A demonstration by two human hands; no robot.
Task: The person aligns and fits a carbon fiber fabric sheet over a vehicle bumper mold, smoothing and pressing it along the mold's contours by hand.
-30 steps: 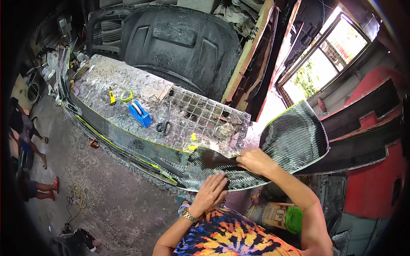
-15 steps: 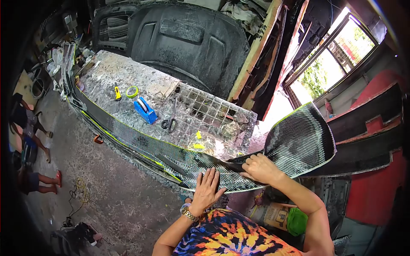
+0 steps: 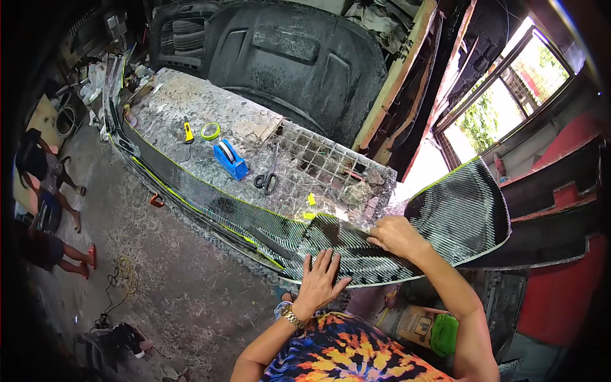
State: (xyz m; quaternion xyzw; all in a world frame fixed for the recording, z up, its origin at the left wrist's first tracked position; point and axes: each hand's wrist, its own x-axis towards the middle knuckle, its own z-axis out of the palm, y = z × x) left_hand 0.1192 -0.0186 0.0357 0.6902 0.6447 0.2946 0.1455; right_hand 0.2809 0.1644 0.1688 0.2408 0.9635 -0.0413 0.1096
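A long curved strip of black carbon fibre cloth (image 3: 254, 219) with yellow-green edging lies over a long part along the bench's near side. Its wide end (image 3: 458, 210) spreads out at the right. My left hand (image 3: 320, 283) rests flat on the cloth near its lower edge, fingers stretched out. At the strip's upper edge my right hand (image 3: 398, 235) has its fingers curled and pinches the cloth's border; the fingertips are partly hidden. Between the hands, a dark flap of the cloth (image 3: 326, 230) shows by the upper edge.
On the stained bench (image 3: 210, 105) lie a yellow cutter (image 3: 188, 131), a green tape roll (image 3: 210, 131), a blue tape dispenser (image 3: 230, 160) and black scissors (image 3: 267, 181). A large dark hood-shaped panel (image 3: 286, 57) leans behind. Other people's legs (image 3: 73, 254) show at left.
My right hand has moved from the middle of the strip up to its upper edge, and the cloth there now lies more spread out. My left hand stays flat. The view has shifted slightly.
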